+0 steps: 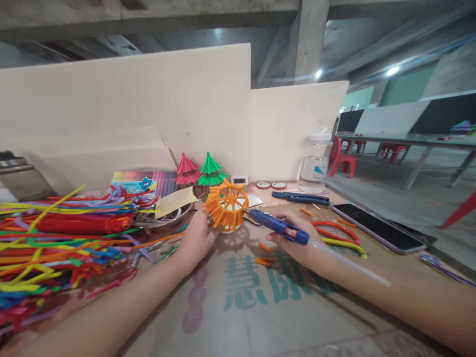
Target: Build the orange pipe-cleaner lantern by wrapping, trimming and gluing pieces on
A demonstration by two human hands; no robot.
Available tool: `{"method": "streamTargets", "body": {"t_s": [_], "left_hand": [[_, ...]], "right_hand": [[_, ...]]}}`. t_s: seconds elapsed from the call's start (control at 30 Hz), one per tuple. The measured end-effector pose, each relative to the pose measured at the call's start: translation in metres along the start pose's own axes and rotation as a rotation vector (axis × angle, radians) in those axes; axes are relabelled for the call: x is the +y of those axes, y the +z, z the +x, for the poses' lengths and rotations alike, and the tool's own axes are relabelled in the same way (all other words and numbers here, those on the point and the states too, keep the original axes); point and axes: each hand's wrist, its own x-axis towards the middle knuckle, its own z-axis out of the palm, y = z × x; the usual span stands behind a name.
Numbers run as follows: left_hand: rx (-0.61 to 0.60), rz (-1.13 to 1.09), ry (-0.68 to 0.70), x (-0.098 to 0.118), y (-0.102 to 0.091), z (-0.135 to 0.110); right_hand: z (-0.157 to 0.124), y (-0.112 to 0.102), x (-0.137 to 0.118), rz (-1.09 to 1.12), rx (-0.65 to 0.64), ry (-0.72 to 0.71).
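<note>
My left hand (pixel 199 234) is closed on the left side of an orange pipe-cleaner roof (pixel 225 206), a round, spoked piece with a fringe of short orange strips. In my right hand (pixel 293 233) is a blue hot glue gun (pixel 278 227), its tip at the right edge of the orange roof. A clear glue stick (pixel 351 263) sticks out of the gun's rear, over my right forearm. Below the roof, a few cut orange pieces (pixel 265 260) lie on the brown cardboard (pixel 238 327). My left fingertips are partly hidden behind the roof.
Piles of coloured pipe cleaners (pixel 67 243) cover the left side. Pink (pixel 186 171) and green (pixel 211 171) tiered roofs stand at the back. On the right are orange-handled scissors (pixel 338 228), a phone (pixel 375 225), dark blue pliers (pixel 300 198) and a clear jug (pixel 315 163).
</note>
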Motion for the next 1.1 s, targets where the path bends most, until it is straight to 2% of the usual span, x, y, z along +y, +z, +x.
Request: {"method": "streamTargets", "body": {"t_s": [0.43,0.7,1.1], "left_hand": [[0.006,-0.020,-0.041,-0.0025,0.0019,0.0009],[-0.003,-0.045,-0.117,-0.0055,0.0043,-0.0003],[-0.003,-0.071,-0.125,-0.0060,0.0049,-0.0009]], "right_hand": [[-0.0020,-0.0014,-0.0031,0.012,-0.006,0.022],[-0.0029,-0.0007,0.0011,-0.028,-0.001,-0.026],[-0.0012,-0.0015,-0.0009,-0.049,-0.005,-0.019]]}}
